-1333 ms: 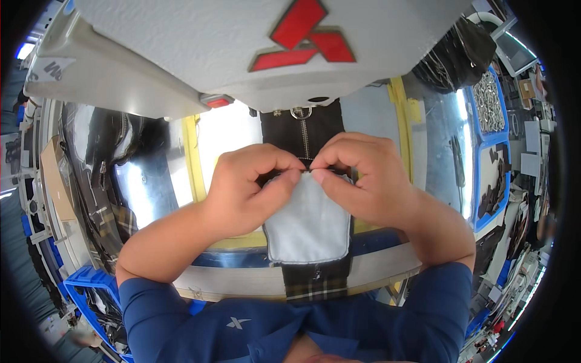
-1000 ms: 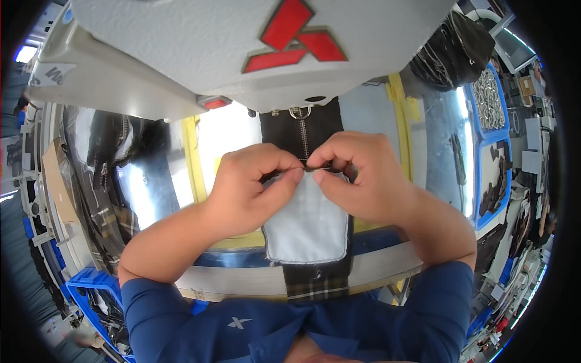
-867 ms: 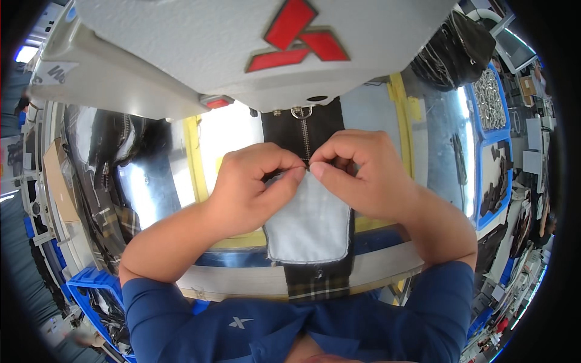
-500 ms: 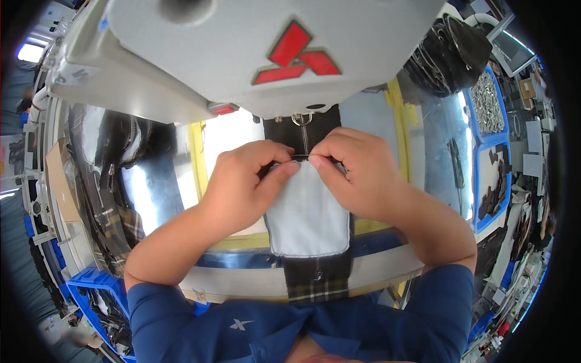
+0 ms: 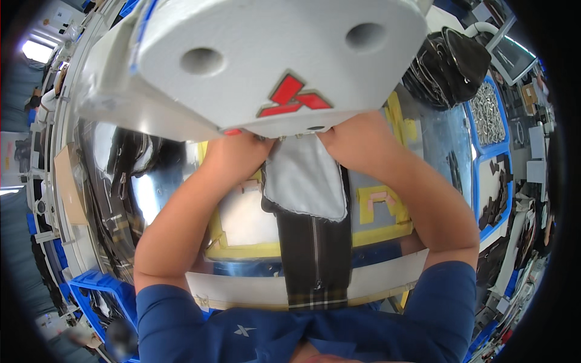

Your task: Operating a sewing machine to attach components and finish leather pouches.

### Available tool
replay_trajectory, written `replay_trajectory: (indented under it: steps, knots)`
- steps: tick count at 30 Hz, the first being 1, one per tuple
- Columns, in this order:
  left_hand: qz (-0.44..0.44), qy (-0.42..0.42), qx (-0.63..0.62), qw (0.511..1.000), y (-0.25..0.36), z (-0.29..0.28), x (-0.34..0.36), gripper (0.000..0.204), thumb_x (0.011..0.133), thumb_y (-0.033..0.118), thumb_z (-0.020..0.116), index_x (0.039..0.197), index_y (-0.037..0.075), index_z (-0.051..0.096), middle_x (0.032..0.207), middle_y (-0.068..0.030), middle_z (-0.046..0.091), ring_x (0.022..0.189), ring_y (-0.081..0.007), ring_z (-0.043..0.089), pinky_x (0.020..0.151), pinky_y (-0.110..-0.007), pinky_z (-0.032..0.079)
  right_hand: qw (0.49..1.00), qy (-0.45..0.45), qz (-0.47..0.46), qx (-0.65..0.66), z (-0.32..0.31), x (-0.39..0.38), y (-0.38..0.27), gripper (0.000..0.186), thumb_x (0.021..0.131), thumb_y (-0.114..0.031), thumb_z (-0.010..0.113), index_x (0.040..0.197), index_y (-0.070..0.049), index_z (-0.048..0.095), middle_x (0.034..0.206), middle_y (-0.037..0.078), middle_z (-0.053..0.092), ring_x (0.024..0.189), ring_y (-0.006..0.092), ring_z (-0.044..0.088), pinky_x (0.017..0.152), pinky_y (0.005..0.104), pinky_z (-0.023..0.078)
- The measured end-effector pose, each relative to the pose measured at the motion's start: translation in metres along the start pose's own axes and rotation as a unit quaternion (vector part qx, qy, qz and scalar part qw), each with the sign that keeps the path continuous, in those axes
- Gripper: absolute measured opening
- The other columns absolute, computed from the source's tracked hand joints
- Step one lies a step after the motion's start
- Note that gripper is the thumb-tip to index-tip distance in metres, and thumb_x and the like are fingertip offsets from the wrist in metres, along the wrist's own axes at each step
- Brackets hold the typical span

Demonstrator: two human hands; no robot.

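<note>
A dark fabric strip with a zipper (image 5: 316,254) runs from under a white sewing machine head (image 5: 272,54) toward my body. On top of it lies a light grey fabric pocket piece (image 5: 305,181) with an overlocked edge. My left hand (image 5: 237,154) is at the left edge of the grey piece, its fingers hidden beneath the machine head. At the right edge rests my right hand (image 5: 357,145), its fingers also out of sight under the head. Whether either hand grips the cloth is not visible.
Yellow tape (image 5: 254,249) lines the work surface. Dark zippered pieces (image 5: 130,157) lie at left beside a cardboard sheet (image 5: 71,181). On the right stand a black bundle (image 5: 448,66) and blue bins (image 5: 507,142) with metal parts and dark scraps. A blue crate (image 5: 91,281) sits lower left.
Both hands have moved away from me, taking the grey piece and dark strip farther under the machine head. Their fingers, pinching the fabric before, are now hidden. More of the near zipper shows.
</note>
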State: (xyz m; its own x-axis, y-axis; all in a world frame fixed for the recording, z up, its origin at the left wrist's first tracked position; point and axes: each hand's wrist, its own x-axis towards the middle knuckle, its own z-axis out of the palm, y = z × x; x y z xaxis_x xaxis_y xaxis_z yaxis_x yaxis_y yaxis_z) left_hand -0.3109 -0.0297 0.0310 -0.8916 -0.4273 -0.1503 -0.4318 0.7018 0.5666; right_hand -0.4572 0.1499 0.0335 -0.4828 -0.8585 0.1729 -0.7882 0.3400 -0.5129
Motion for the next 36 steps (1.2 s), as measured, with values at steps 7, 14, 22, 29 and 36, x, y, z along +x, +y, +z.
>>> replay_trajectory:
  steps: [7, 14, 22, 29, 36]
  knots:
    - [0.05, -0.001, 0.035, 0.998, -0.016, -0.002, 0.002, 0.027, 0.099, 0.029, 0.066, 0.12, 0.014, 0.077, 0.106, -0.0158, 0.078, 0.101, -0.0362, 0.074, 0.086, -0.046, 0.059, 0.999, -0.035, 0.0, 0.028, -0.004, 0.008, 0.004, 0.024, 0.096, -0.019, 0.065, 0.088, 0.001, 0.074, 0.084, 0.023, 0.073, 0.087, 0.0462, 0.071, 0.082, 0.0554, 0.056]
    - [0.093, 0.023, 0.049, 0.994, -0.02, -0.002, 0.003, 0.026, 0.088, 0.008, 0.076, 0.114, 0.004, 0.077, 0.103, -0.0149, 0.078, 0.092, -0.033, 0.074, 0.082, -0.041, 0.057, 0.999, -0.035, 0.002, 0.04, 0.001, 0.015, 0.012, 0.026, 0.093, -0.02, 0.069, 0.084, 0.004, 0.074, 0.082, 0.024, 0.073, 0.085, 0.0463, 0.072, 0.079, 0.0548, 0.058]
    - [0.125, 0.046, 0.033, 0.991, -0.02, 0.0, 0.004, 0.025, 0.087, 0.006, 0.079, 0.112, 0.003, 0.077, 0.105, -0.0142, 0.078, 0.095, -0.0323, 0.074, 0.085, -0.041, 0.057, 0.995, -0.089, 0.032, 0.025, 0.0, 0.023, 0.016, 0.026, 0.092, -0.02, 0.071, 0.083, 0.003, 0.075, 0.084, 0.024, 0.074, 0.087, 0.0463, 0.072, 0.078, 0.0541, 0.058]
    - [0.122, 0.014, 0.015, 0.992, -0.024, -0.003, 0.012, 0.027, 0.097, 0.018, 0.073, 0.12, 0.004, 0.076, 0.113, -0.0179, 0.078, 0.107, -0.038, 0.073, 0.091, -0.042, 0.057, 0.994, -0.109, 0.019, -0.026, -0.002, 0.021, 0.008, 0.024, 0.094, -0.021, 0.071, 0.089, 0.002, 0.078, 0.087, 0.023, 0.075, 0.09, 0.0448, 0.073, 0.08, 0.053, 0.059]
    - [0.104, -0.004, 0.04, 0.994, -0.023, -0.006, 0.014, 0.033, 0.097, 0.022, 0.074, 0.125, 0.005, 0.074, 0.12, -0.0192, 0.076, 0.113, -0.0383, 0.071, 0.095, -0.043, 0.056, 0.99, -0.133, 0.049, -0.016, -0.007, 0.025, 0.006, 0.025, 0.095, -0.022, 0.07, 0.091, 0.001, 0.079, 0.09, 0.023, 0.076, 0.091, 0.0446, 0.074, 0.081, 0.0525, 0.06]
